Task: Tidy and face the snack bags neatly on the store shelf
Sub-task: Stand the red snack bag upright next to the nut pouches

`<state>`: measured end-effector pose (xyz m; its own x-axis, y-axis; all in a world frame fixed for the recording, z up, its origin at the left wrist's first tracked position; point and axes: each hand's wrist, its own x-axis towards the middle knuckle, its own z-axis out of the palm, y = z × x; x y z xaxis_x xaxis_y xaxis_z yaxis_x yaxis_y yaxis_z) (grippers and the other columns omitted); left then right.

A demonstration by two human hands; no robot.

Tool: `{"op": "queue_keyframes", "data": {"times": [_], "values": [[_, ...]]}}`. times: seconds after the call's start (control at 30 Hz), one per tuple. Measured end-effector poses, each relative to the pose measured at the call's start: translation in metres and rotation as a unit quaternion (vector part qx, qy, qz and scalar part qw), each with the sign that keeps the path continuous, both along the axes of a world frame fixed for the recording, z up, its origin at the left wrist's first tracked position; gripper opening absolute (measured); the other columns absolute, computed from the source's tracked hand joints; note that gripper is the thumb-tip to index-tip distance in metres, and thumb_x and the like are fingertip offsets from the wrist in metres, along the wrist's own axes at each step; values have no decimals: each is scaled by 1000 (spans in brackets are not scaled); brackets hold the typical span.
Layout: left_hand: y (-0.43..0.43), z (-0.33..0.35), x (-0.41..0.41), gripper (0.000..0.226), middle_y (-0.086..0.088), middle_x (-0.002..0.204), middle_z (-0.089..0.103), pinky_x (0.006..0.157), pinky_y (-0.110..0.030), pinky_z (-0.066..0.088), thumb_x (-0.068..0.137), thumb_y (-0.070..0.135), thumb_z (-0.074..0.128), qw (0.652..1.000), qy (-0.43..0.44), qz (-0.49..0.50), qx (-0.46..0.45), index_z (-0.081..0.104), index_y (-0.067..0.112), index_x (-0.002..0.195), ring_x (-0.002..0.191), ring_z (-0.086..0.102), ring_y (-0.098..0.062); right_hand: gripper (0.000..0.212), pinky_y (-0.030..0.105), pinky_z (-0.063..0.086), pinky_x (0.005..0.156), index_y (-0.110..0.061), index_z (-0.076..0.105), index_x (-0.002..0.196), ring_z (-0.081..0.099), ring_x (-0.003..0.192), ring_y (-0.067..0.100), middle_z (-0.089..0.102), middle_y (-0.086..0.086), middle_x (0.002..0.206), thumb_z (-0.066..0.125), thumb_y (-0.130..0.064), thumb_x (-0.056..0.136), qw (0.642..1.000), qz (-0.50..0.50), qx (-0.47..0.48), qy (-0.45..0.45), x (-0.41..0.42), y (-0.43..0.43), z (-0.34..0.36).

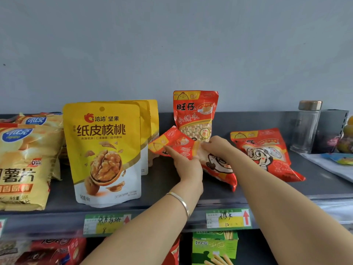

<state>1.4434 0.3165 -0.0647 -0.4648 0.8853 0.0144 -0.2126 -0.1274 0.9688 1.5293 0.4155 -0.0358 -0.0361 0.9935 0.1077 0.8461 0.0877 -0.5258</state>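
Observation:
A red snack bag (217, 165) lies tilted on the dark shelf (164, 192) at the middle. My left hand (186, 165), with a silver bracelet on the wrist, grips its upper left part. My right hand (217, 145) pinches its top edge. Behind it another red bag (194, 115) stands upright against the wall. A third red bag (265, 153) lies flat to the right. Yellow walnut bags (103, 150) stand in a row on the left.
Yellow chip bags (24, 161) crowd the far left. A clear bottle with a metal cap (306, 127) and a dark box (332, 127) stand at the back right, beside white paper (328, 165). Price tags (228, 218) line the shelf front; more snacks sit below.

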Motion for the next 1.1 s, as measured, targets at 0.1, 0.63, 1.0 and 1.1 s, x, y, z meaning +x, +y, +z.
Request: {"op": "queue_keyframes", "data": {"times": [0.1, 0.63, 1.0, 1.1], "values": [[-1, 12, 1, 89, -1, 154, 20, 109, -43, 31, 94, 0, 46, 991, 101, -2, 91, -15, 40, 146, 138, 30, -22, 23, 26, 38, 56, -12, 52, 78, 49, 63, 15, 52, 1, 71, 51, -29, 94, 994, 7, 54, 100, 5, -3, 9], [55, 12, -36, 93, -10, 148, 23, 105, -41, 40, 84, 2, 58, 884, 451, -124, 0, 0, 33, 150, 128, 40, -29, 19, 31, 42, 69, -4, 53, 113, 50, 85, 23, 56, 13, 108, 41, -7, 98, 901, -150, 126, 386, 0, 11, 11], [50, 4, -39, 71, -10, 137, 30, 97, -40, 47, 89, 8, 58, 908, 414, -62, -4, 21, 29, 145, 122, 44, -30, 24, 34, 45, 73, -7, 49, 120, 52, 91, 25, 58, 15, 119, 42, -12, 98, 933, -140, 111, 313, -1, 14, 18], [47, 0, -37, 70, -10, 137, 29, 96, -36, 47, 88, 12, 60, 901, 430, -61, -7, 22, 28, 145, 121, 45, -29, 27, 37, 49, 76, -8, 44, 123, 54, 91, 25, 57, 15, 117, 47, -15, 97, 932, -123, 98, 326, -5, 11, 15]]}}
